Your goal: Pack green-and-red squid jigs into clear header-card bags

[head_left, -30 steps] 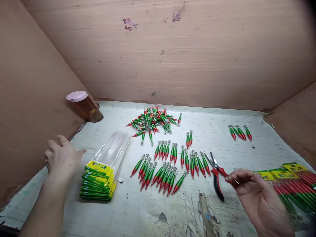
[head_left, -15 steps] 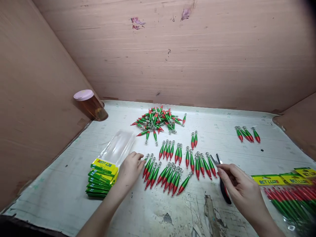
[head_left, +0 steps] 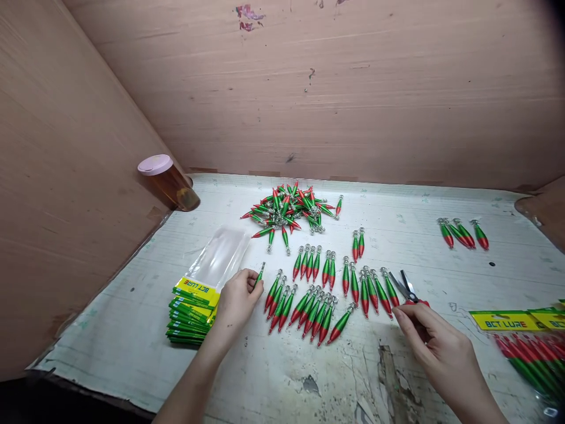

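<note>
Between the thumb and fingers of my left hand [head_left: 238, 298] is a green lure [head_left: 259, 274], its metal hook end pointing up. My right hand [head_left: 435, 341] has its fingertips at the red tip of a green-and-red lure [head_left: 391, 291], beside scissors [head_left: 409, 288] whose handles it partly covers; whether it grips anything is hard to make out. Several more lures [head_left: 315, 312] lie in rows between the hands. To the left of my left hand is a stack of green-and-yellow header bags [head_left: 189, 318], with a clear plastic bag [head_left: 219, 253] on top.
A heap of lures [head_left: 286, 212] lies at the back centre, and a small group [head_left: 459, 234] at the back right. Filled lure packets [head_left: 507, 321] lie at the right. A lidded brown jar [head_left: 170, 182] leans by the left wall. Cardboard walls [head_left: 331, 118] enclose the table.
My left hand has lifted a lure away from the left end of the front row. The view has shifted slightly, and more of the open scissors shows beside my right hand.
</note>
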### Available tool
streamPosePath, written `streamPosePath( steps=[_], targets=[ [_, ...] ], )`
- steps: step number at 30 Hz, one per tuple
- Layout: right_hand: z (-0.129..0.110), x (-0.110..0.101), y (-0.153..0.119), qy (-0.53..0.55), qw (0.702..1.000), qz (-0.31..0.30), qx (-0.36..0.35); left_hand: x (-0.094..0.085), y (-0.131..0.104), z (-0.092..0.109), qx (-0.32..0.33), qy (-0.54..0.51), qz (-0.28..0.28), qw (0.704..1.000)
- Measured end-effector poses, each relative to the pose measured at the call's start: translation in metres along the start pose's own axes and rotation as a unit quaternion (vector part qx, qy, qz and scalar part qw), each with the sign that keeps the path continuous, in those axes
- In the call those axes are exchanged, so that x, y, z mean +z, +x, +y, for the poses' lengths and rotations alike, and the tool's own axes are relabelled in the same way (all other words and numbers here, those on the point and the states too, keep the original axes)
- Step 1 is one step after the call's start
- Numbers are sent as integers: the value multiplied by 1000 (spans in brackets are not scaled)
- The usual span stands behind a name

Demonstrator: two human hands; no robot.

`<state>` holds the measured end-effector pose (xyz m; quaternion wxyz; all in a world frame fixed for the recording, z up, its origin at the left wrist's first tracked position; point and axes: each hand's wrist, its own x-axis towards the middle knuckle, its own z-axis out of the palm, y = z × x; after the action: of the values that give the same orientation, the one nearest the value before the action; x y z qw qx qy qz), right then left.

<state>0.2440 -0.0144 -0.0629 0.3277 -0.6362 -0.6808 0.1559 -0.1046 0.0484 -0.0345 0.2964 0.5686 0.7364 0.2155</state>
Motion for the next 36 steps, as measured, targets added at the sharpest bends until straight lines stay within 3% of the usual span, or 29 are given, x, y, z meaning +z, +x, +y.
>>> streamPosePath(
  steps=[3, 5, 9, 11, 13, 19, 25, 28, 32, 36],
  targets=[
    [-15, 8, -1, 45, 998, -29, 29, -1, -11, 5, -1, -106, -49, 993],
    [-32, 12, 1, 101, 992, -70, 41, 2, -23, 13, -18, -223, -120, 967],
    [-71, 18, 7, 253, 950, -169, 73, 16, -47, 32, -96, -488, -261, 828],
    [-86, 19, 11, 325, 921, -191, 97, 24, -56, 40, -104, -532, -295, 787],
    [-96, 20, 13, 380, 896, -193, 126, 32, -62, 46, -105, -550, -313, 767],
    [-101, 20, 12, 471, 838, -184, 202, 42, -67, 56, -122, -550, -282, 777],
    [-103, 29, 0, 503, 803, -211, 240, 47, -66, 59, -138, -566, -261, 770],
    [-105, 38, -7, 509, 794, -214, 256, 51, -66, 59, -132, -552, -245, 786],
    [-108, 49, -10, 523, 793, -172, 261, 55, -67, 58, -108, -513, -220, 823],
    [-109, 51, -9, 545, 776, -165, 271, 56, -67, 57, -115, -505, -224, 825]
  ],
)
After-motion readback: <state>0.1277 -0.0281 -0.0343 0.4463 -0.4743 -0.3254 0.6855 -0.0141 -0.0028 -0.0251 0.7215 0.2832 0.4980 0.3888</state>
